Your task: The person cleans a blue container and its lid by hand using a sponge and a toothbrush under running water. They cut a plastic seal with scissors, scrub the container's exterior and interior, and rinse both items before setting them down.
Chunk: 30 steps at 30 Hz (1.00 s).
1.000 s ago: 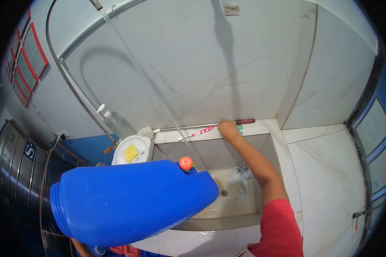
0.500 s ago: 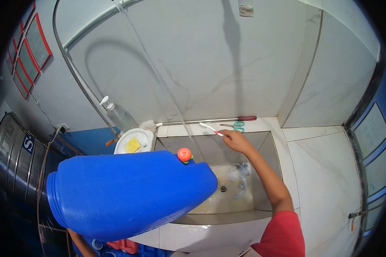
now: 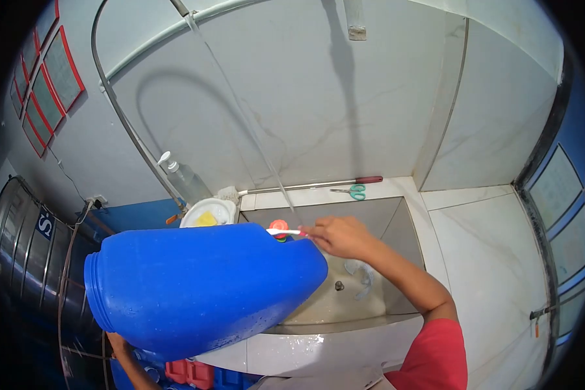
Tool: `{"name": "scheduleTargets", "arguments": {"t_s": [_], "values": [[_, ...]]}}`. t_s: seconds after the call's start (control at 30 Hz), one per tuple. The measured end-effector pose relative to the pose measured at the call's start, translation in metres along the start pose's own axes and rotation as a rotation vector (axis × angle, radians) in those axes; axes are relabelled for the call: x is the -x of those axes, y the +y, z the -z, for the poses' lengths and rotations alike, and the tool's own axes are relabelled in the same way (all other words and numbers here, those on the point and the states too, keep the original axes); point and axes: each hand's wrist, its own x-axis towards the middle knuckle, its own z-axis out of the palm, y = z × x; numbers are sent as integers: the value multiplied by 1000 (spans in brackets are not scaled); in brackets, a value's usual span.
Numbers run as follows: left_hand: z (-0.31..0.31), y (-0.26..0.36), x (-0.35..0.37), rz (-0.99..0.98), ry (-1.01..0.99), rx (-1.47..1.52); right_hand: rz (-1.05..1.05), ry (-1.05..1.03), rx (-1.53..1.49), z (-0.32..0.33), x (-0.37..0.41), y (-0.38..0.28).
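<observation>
A large blue plastic container [image 3: 201,289] lies on its side across the left part of the sink [image 3: 403,260], its narrower end over the basin. My left hand [image 3: 117,343] is under its wide left end, mostly hidden, with the fingers out of sight. Pinched in my right hand [image 3: 338,237] is a white and pink toothbrush [image 3: 285,232], whose head is at the orange cap [image 3: 278,225] on the container's upper edge. A thin stream of water [image 3: 240,117] falls from above into the sink behind the cap.
Teal scissors [image 3: 357,192] and a brush with a long metal handle [image 3: 318,184] lie on the back ledge. A pump bottle [image 3: 187,182] and a white tub with a yellow sponge [image 3: 206,219] stand at the left. Mesh [image 3: 364,279] lies in the basin.
My right hand has moved left and down, carrying the toothbrush from above the basin's back edge to the orange cap. The container has shifted slightly in view as the camera moved.
</observation>
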Motion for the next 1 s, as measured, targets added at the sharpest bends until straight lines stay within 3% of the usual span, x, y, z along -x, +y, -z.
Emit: {"name": "scheduleTargets", "arguments": {"t_s": [0.23, 0.4, 0.57, 0.67, 0.77, 0.83, 1.0], "values": [[-2, -2, -1, 1, -1, 14, 110, 230, -99, -36, 3, 4], [-2, -2, -3, -1, -7, 11, 83, 304, -124, -67, 7, 48], [-3, -4, -5, 0, -11, 14, 144, 342, -122, -60, 4, 35], [-2, -5, -5, -2, -7, 22, 93, 336, -40, -47, -1, 38], [-4, -5, -5, 2, -9, 26, 231, 328, 9, -29, -8, 12], [-3, -6, -7, -3, -8, 23, 118, 103, 56, -8, -20, 5], [-7, -7, -7, -1, -15, 39, 38, -23, 155, 17, -37, -5]]}}
